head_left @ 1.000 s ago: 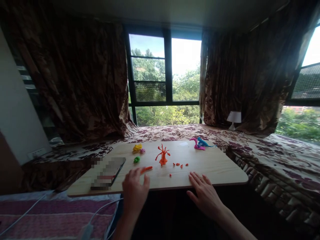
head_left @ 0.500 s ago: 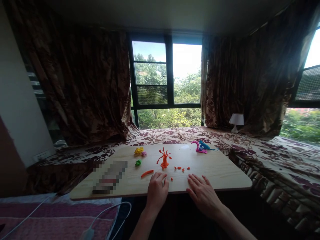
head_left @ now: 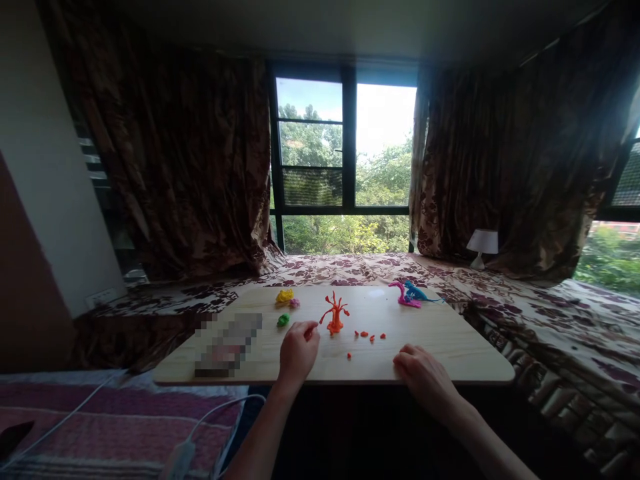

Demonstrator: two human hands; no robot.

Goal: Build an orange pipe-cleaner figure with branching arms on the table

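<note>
Orange clay tree (head_left: 336, 323) upright, mid-tabletop (head_left: 450, 333). Left hand (head_left: 300, 350) just left of its base, fingers curled narrow; can't tell if anything's pinched. Right hand (head_left: 425, 375) at the near edge, fingers bent and close together, undersides hidden, so can't tell if holding. Small orange clay bits (head_left: 365, 334) scattered right of the tree. Green clay lump (head_left: 283, 320) beyond left hand.
</note>
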